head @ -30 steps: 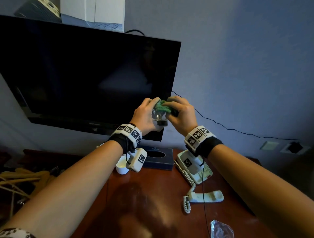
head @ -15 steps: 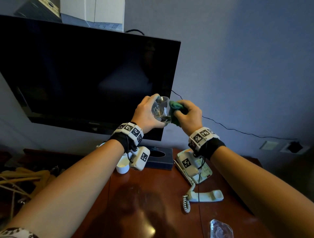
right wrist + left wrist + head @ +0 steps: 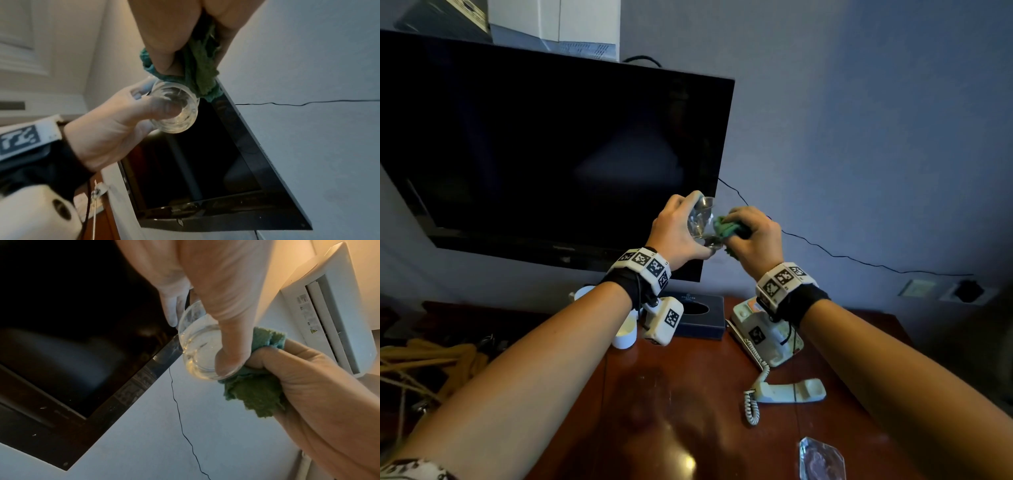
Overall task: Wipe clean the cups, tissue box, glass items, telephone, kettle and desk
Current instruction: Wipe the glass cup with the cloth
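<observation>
Glass [image 3: 702,219] held in the air above the tabletop [image 3: 688,394], green cloth [image 3: 726,228] against its side.
Left hand [image 3: 678,233] curled around it, right hand [image 3: 755,236] bunching the cloth; turning the glass steadily under light pressure would likely clean it best.

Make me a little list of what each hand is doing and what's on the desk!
left hand: holds the glass up, in front of the TV
right hand: grips a green cloth against the glass
desk: phone with handset off, tissue box, white cup, glass piece
</observation>
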### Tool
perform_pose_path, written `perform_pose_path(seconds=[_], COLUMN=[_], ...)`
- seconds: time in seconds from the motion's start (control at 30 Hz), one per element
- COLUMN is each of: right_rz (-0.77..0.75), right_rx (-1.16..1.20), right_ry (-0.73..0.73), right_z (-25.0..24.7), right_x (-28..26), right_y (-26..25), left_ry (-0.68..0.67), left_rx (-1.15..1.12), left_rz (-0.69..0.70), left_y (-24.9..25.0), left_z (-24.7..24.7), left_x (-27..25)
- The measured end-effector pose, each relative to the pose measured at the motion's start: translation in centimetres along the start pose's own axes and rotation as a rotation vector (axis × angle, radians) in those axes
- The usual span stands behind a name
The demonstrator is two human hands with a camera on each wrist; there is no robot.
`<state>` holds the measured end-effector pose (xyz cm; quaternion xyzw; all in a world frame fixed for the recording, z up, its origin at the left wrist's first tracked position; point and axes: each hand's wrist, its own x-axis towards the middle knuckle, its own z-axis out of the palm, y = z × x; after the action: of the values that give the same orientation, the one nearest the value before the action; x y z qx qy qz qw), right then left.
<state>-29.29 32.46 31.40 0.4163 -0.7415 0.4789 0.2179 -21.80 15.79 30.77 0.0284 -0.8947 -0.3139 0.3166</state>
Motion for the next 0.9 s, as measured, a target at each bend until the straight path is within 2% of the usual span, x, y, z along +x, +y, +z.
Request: perform_pose_path(seconds=[0.1,0.13,0.27,0.4,0.47,0.57,0.63,0.77,0.9], right_rz=[0.180,0.198,0.015,-0.112,-0.019,0.313,0.426,0.432,0.377], right_rx=[0.104,0.121,0.015,-0.093,0.040,0.338,0.392,0.414,0.368], right_ry=[0.062,0.069,0.054,-0.069,-0.070,-0.002,-0.013,0.010,0.074], right_z=[-0.7,-0.9,-0.9,-1.0,-1.2,-1.8,-2.1,-2.8,-3.4], right_x=[0.9,1.2,0.9,-0.4,-0.4,-0.2,-0.2,0.0,1.1], right_y=[-0.5,-0.6,-0.5,0.3,0.3,0.1,0.4,0.7,1.0], left_ry=[-0.037,-0.049,-0.054,-0.047,-0.027,0.012,0.020,0.003,-0.039], left_rx=[-0.014,-0.010,0.009,0.008,-0.025,-0.088,-0.079,0.004,-0.014], left_rz=[0.037,0.050,0.065,0.053,0.033,-0.012,0.022,0.071,0.086], left_y=[0.3,0.4,0.7,0.9,1.0,1.3,1.4,1.3,1.3], left_z=[0.3,0.4,0.7,1.1,1.5,1.8,2.0,2.1,2.5], left_x=[0.1,0.1,0.2,-0.1,-0.2,-0.1,0.1,0.5,0.7])
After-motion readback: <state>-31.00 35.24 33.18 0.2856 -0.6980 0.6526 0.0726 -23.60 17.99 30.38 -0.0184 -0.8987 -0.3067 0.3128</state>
